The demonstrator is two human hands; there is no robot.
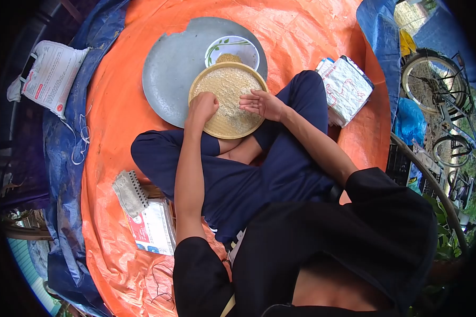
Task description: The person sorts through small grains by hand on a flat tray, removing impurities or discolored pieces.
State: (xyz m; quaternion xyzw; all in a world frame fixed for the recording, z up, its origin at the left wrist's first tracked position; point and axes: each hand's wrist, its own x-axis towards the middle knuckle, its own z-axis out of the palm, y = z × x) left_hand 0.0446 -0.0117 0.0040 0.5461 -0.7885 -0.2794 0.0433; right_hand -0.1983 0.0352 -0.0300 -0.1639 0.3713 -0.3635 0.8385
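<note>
A round woven bamboo tray (227,84) rests over my crossed legs, holding a layer of pale grain with whitish bits. My left hand (203,106) lies over the tray's left side, its fingers curled into a fist; what is inside them, if anything, is hidden. On the right side of the tray, my right hand (263,104) is open above the grain, fingers stretched and palm partly showing. Just beyond the tray stands a white bowl (243,44) with a green leaf pattern and brownish grain in it. The bowl sits on a large round grey metal sheet (166,74) with a chipped edge.
An orange tarp (307,31) covers the ground, with blue tarp (69,174) along the sides. A white printed sack (53,76) lies at left, a white package (346,90) by my right knee. Papers (153,227) lie at lower left. Bicycles (433,79) stand far right.
</note>
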